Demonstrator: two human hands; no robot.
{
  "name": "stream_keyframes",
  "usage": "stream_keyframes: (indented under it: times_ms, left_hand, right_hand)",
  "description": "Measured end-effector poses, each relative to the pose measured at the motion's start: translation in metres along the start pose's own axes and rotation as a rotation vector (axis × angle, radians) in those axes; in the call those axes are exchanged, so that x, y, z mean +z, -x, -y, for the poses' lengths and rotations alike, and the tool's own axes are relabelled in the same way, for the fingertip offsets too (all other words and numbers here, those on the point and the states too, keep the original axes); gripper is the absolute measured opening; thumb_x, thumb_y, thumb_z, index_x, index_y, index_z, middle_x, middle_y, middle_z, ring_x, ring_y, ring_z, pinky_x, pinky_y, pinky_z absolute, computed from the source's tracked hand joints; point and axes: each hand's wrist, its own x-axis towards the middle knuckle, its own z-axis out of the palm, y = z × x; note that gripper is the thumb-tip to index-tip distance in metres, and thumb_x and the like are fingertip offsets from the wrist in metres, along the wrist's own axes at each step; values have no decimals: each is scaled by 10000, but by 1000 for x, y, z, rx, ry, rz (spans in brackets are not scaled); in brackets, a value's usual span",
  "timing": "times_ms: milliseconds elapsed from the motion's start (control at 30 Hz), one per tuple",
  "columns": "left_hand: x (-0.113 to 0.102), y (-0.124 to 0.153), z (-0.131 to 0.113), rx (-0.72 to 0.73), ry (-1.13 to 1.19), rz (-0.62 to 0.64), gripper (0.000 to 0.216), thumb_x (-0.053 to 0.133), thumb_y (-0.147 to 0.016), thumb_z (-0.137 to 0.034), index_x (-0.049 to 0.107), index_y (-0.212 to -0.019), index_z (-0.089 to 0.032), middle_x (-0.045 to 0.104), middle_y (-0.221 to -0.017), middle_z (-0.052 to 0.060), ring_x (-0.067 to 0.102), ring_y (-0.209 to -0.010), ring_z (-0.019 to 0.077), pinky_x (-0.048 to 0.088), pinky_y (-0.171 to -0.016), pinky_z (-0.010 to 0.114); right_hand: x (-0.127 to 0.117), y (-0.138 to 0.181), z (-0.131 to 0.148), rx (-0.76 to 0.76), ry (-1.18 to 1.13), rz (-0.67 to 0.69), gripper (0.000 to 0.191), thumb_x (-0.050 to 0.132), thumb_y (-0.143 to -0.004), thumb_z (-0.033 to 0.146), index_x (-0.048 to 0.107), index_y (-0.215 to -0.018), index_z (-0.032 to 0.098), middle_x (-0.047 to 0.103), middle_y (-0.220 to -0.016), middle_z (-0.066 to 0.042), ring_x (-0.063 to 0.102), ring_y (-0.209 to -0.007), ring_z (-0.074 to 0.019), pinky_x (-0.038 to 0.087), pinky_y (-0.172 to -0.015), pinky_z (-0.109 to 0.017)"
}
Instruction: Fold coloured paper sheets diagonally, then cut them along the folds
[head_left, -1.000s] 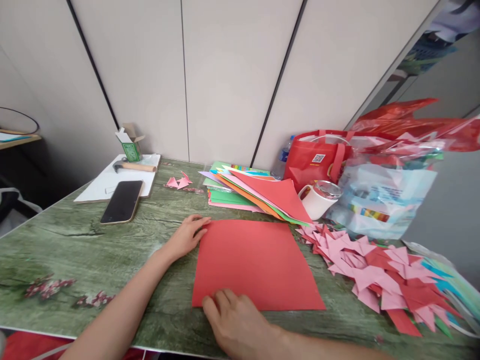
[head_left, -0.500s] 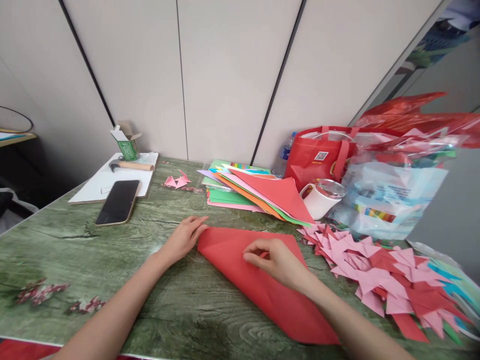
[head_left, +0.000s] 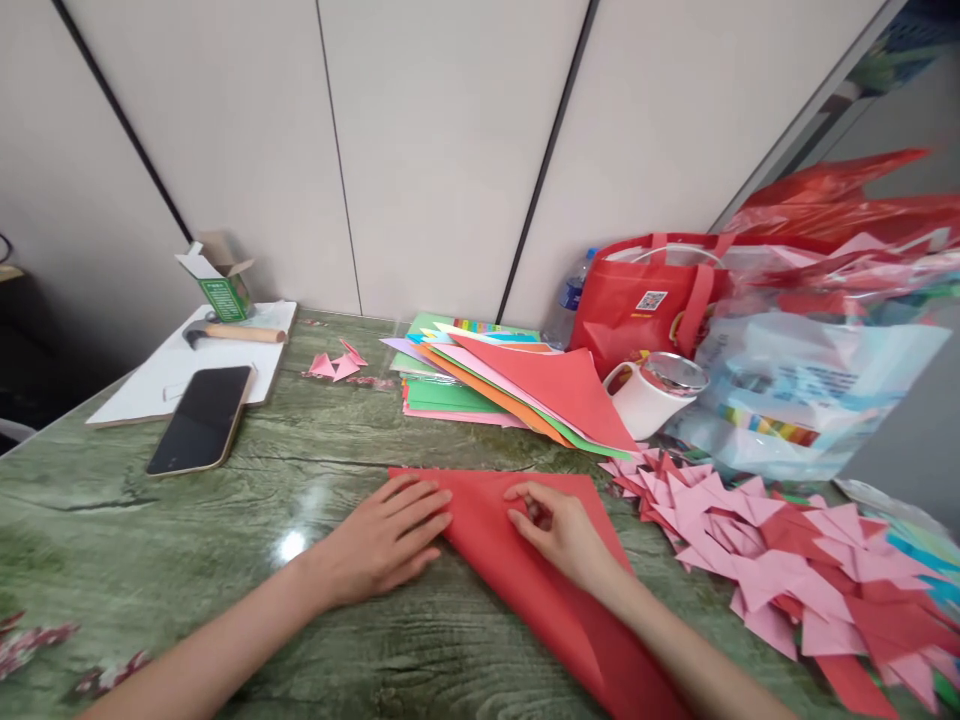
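A large sheet of red paper (head_left: 495, 560) lies on the table, folded over, with a rounded, unflattened bend along its lower left side. My left hand (head_left: 394, 535) is spread flat, palm down, over the sheet's left end, its fingertips on the red surface. On the upper right part of the sheet is my right hand (head_left: 559, 530), fingers curled and thumb close to the index finger, holding the folded layer. Its fingers partly hide the paper's edge there. The sheet's near end runs under my right forearm and out of view.
Behind the sheet lies a stack of coloured paper (head_left: 517, 385). Folded pink and red pieces (head_left: 787, 550) are heaped at right, near a white mug (head_left: 649, 395), a red bag (head_left: 645, 290) and a plastic bag (head_left: 810, 390). A phone (head_left: 202, 420) and hammer (head_left: 236, 333) lie at left.
My left hand has moved from the sheet's far left corner nearer to me and rightward, flattening onto the paper. My right hand stays on the sheet. The view has shifted slightly right.
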Motion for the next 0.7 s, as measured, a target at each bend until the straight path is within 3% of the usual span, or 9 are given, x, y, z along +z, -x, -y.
stream_keyframes:
  times_ms: [267,467,700]
  left_hand:
    - [10,6,3,-18,-52,125,442,441,-917,-166,427,-1359,-161,516,-1350,101,440,-1275,248,343,-1073,481]
    - [20,12,3,-90,-50,83,485,467,-909,-163,389,-1388,-164,508,-1357,114,392,-1307,267,355,-1069,485]
    - [20,14,4,-111,-103,120,440,486,-881,-126,474,-1321,-128,488,-1379,110,362,-1327,264,232,-1123,511]
  right_hand:
    - [-3,-4,-12,-32,100,-55,199,492,-879,285,655,-841,178,647,-717,-35,543,-570,-142,420,-551,-250]
    - [-3,-3,-22,-97,196,-95,234,461,-911,272,668,-977,185,613,-711,-38,540,-546,-141,433,-545,-258]
    - [-5,-4,-26,-160,226,-149,200,512,-894,218,684,-976,157,585,-679,-40,550,-563,-144,436,-531,-255]
